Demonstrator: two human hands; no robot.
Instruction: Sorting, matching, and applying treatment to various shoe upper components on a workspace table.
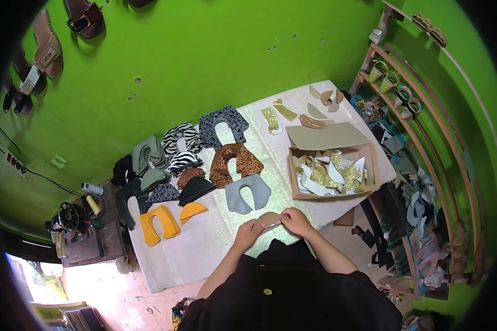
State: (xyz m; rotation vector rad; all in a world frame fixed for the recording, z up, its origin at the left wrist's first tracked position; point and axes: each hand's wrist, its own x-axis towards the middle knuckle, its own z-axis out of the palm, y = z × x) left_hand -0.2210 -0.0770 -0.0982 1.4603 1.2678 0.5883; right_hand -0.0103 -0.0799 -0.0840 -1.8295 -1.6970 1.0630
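At the table's near edge, a tan half-round piece (269,219) with a pale straight edge is held between my two hands. My left hand (249,232) grips its left end, fingers closed. The fingers of my right hand (296,222) pinch its right end. Just beyond lies a grey U-shaped cut piece (234,201). To the left are a yellow half-round piece (194,211) and a stack of yellow U-shaped pieces (169,222). Farther back sit leopard-print pieces (219,167), zebra-print pieces (176,132) and dark patterned pieces (207,129).
On the right of the table (193,265) stands an open cardboard box (331,196) of gold glitter and white offcuts. A sewing machine (69,216) is at the left. Wooden racks (425,105) with sandals line the right wall; more sandals (48,47) hang at upper left.
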